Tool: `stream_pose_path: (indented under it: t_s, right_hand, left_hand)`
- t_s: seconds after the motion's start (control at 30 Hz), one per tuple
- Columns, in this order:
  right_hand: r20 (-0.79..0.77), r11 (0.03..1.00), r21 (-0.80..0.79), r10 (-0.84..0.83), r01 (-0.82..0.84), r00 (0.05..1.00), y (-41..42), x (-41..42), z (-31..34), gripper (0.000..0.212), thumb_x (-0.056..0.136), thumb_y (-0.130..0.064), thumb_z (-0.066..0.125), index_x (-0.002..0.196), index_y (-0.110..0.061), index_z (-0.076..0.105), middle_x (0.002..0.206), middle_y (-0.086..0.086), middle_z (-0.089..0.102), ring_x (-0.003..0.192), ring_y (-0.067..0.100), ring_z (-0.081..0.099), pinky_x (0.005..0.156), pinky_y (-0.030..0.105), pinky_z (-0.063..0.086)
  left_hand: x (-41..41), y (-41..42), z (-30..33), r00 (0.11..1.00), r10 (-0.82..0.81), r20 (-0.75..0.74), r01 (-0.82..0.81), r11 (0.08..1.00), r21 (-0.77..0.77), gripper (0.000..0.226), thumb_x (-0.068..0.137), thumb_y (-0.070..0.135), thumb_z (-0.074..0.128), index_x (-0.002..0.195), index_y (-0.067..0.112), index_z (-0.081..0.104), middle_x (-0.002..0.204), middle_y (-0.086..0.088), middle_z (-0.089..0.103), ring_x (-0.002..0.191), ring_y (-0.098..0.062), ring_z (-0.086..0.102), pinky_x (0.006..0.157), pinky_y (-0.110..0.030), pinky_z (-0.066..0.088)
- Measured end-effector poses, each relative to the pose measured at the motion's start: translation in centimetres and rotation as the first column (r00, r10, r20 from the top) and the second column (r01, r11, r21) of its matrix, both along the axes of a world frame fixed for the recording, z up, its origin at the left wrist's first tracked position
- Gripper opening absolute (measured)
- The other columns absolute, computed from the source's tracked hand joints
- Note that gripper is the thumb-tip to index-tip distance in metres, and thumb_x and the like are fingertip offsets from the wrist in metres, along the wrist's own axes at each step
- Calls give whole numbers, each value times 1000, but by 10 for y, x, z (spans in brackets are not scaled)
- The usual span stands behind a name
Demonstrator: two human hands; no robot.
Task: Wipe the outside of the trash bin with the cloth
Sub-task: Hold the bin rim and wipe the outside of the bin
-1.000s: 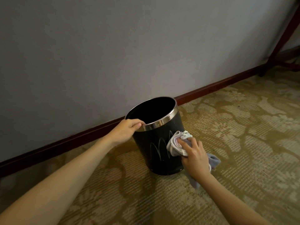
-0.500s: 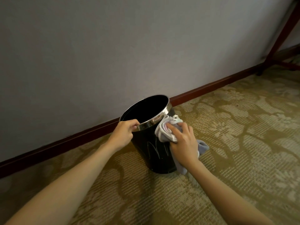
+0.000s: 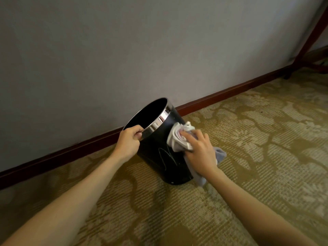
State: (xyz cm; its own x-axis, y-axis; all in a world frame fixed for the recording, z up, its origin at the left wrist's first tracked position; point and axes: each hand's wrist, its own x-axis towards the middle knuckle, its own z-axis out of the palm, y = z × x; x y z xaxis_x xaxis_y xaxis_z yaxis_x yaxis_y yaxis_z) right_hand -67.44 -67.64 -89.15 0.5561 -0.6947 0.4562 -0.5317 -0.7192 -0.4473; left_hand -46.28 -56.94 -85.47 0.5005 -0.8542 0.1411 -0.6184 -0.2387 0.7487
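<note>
Compared with a second ago, the trash bin is now tipped: its mouth is leaned to the left, toward the wall, and only the lower edge of its base seems to rest on the carpet. By this tilt the right flank of the bin is turned up to the cloth, so that a part not reached before can probably be wiped.

On the left, the chrome rim is gripped by the left hand, whose fingers are closed over its near edge; the bin is held steady in this way. In the middle, pale scribble marks are seen on the black side and are not yet wiped. On the right, the bunched cloth is pressed against the upper side of the bin, just below the rim, by the right hand, which is closed on it. The cloth has been brought higher than before, and its loose end hangs down beside the base.
</note>
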Motion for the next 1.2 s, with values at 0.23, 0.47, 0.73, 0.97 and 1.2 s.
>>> stream_pose_path:
  t_s: [0.23,0.47,0.73,0.97,1.2]
  right_hand:
    - [33,999,-27,18,-17,999,13,8,-9,53,72,-3,69,122,-18,62,122,6,57,94,26,47,72,38,45]
    - [-232,992,107,-39,65,972,2,-58,-53,49,77,-9,63,124,-24,60,121,3,56,100,27,46,81,42,44]
    - [78,999,-49,-12,16,997,3,23,21,51,71,-1,68,118,-18,64,116,10,57,86,29,48,64,36,44]
    - [-202,999,26,32,-27,979,19,-46,-56,53,70,-5,70,119,-23,65,118,8,59,95,34,53,75,48,50]
    - [-36,999,35,-27,29,999,-11,-8,-1,53,76,-5,61,125,-26,60,118,5,53,92,25,43,73,40,44]
  left_hand:
    - [7,-2,18,998,11,55,-14,998,64,26,95,3,42,77,10,59,80,-21,63,67,-24,54,57,-27,36]
    - [9,-16,28,999,-20,41,15,991,134,22,95,5,45,91,9,66,89,-13,66,75,-18,56,58,-19,40]
    - [-4,-34,42,994,-76,75,62,982,177,23,93,7,51,94,17,72,87,2,68,85,-14,57,72,-24,39]
    - [16,-28,40,1000,29,6,-30,983,180,27,92,8,55,117,8,67,118,-8,67,114,-21,58,85,-22,37]
    - [-4,-41,44,995,-83,61,70,981,183,19,89,10,58,87,20,74,80,4,59,82,-12,55,75,-21,36]
